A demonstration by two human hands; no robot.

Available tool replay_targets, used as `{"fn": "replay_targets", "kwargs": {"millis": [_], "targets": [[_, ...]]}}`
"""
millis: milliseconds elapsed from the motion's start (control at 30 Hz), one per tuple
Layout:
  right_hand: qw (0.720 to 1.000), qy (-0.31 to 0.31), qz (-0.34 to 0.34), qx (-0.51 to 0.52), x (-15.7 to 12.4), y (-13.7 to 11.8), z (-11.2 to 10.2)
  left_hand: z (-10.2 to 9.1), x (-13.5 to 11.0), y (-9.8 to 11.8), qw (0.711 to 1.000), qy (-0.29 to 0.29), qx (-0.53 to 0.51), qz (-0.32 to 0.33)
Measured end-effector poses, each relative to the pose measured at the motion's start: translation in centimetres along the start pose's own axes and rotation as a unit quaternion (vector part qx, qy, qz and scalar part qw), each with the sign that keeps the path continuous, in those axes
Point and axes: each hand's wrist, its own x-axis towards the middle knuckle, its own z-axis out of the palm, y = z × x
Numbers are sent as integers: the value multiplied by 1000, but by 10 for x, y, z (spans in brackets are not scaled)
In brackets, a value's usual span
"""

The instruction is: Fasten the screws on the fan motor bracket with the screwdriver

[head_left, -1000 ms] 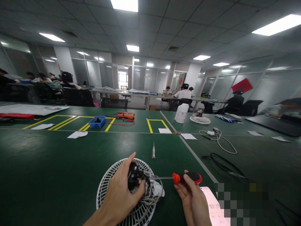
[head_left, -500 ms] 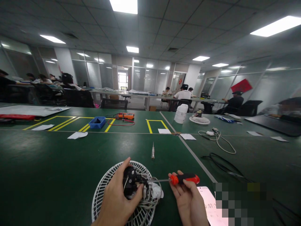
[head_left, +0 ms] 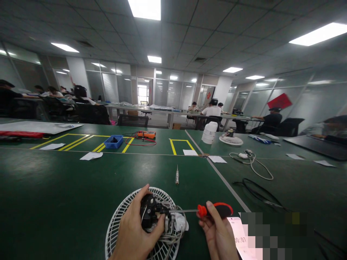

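Note:
A white round fan grille (head_left: pixel 119 222) lies on the green table (head_left: pixel 54 195) near me. On it sits a black fan motor (head_left: pixel 149 215) with white wiring (head_left: pixel 177 222) beside it. My left hand (head_left: pixel 135 231) wraps round the motor and steadies it. My right hand (head_left: pixel 219 234) grips the red and black handle of a screwdriver (head_left: pixel 215 210). The screwdriver's shaft lies level and its tip meets the motor's right side.
A small clear-handled screwdriver (head_left: pixel 177 176) lies beyond the grille. A phone (head_left: pixel 240 234) rests at my right. Black and white cables (head_left: pixel 255 168) lie to the right. A blue tray (head_left: pixel 114 141), an orange multimeter (head_left: pixel 146 134), a white fan (head_left: pixel 231 139) and papers sit farther back. People work at distant tables.
The view has shifted slightly. Both hands keep their hold, the right hand shifting slightly on the screwdriver handle. The tip stays at the motor.

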Motion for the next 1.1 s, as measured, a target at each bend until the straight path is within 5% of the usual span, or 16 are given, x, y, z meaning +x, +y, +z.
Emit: {"fn": "replay_targets", "kwargs": {"millis": [533, 833, 1100], "targets": [[1000, 24, 4, 0, -4, -10, 9, -3, 0, 3, 1000, -25, -11, -12], [994, 31, 60, 88, -1, -4, -1, -6, 2, 8, 1000, -26, -16, -4], [998, 4, 39, 39, 0, 3, -6, -4, -1, 3, 998, -39, -31, -36]]}}
